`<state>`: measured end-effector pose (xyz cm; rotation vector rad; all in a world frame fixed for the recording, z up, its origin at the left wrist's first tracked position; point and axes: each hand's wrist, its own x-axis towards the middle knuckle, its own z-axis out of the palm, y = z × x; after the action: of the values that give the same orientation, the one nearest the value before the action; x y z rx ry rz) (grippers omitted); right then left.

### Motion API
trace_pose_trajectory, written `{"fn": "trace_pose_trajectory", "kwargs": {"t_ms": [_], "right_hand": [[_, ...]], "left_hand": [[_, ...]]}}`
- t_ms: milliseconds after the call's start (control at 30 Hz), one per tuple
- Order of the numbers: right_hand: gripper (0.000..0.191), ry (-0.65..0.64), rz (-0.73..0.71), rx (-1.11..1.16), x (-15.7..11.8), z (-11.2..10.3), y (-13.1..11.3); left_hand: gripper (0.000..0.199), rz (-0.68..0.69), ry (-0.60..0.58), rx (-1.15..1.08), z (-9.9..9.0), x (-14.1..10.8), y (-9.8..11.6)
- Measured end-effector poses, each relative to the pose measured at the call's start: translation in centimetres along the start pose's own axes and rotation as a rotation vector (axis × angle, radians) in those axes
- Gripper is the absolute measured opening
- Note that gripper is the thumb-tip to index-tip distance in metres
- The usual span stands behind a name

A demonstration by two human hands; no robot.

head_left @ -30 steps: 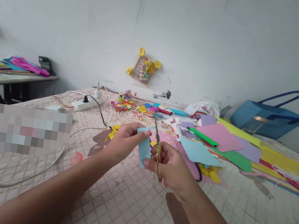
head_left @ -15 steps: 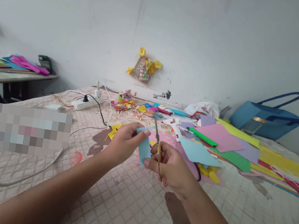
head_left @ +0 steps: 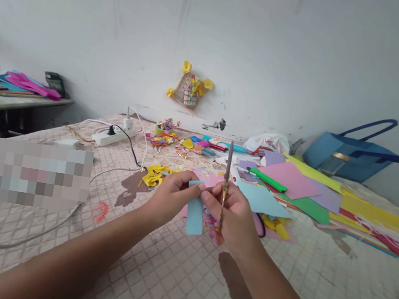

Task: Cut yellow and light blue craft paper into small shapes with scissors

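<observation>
Between my two hands hangs a narrow light-blue strip of paper. My left hand pinches it near the top, thumb in front. My right hand is wrapped round gold-handled scissors, whose blades point up and away. The right thumb and fingertip meet at the strip's upper right edge, close to the left thumb. Whether they grip the paper too, I cannot tell. Beneath the hands lie pink paper and small yellow scraps.
Coloured sheets with a green pen-like tool spread to the right, before a blue bag. A white power strip and cables lie left. A decorated wicker piece is on the wall.
The strip has turned more upright. My right hand has moved its thumb up to the top of the strip, and the scissors have swung from leaning left to nearly vertical.
</observation>
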<state>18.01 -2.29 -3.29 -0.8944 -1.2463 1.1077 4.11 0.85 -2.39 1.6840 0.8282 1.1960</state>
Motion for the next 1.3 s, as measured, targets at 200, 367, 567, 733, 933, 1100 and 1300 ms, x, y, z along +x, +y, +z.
{"fn": "trace_pose_trajectory", "kwargs": {"t_ms": [200,367,567,733,933,1100,1300], "right_hand": [[0.03,0.014,-0.007,-0.048,0.0,0.1,-0.1],[0.026,-0.025,0.03,-0.105,-0.2,0.3,-0.1],[0.017,-0.019,0.016,-0.25,-0.4,0.6,-0.3],[0.014,-0.07,0.039,-0.341,-0.5,0.7,-0.6],[0.011,-0.116,-0.001,-0.415,-0.9,0.7,-0.7],[0.012,-0.18,0.001,-0.516,-1.1,0.9,0.2],[0.019,-0.104,0.046,-0.262,-0.7,0.8,0.5]], "left_hand": [[0.021,-0.036,0.086,-0.053,0.6,-0.3,0.2],[0.022,0.0,0.164,0.084,0.6,-0.4,0.4],[0.025,0.029,0.242,0.106,-0.2,0.1,0.8],[0.023,0.011,0.289,0.077,-0.6,0.4,0.9],[0.022,0.047,0.379,0.092,-1.0,0.8,0.6],[0.02,0.028,0.618,-0.094,-3.4,2.2,1.0],[0.013,0.087,0.536,-0.055,-4.1,2.0,1.9]]}}
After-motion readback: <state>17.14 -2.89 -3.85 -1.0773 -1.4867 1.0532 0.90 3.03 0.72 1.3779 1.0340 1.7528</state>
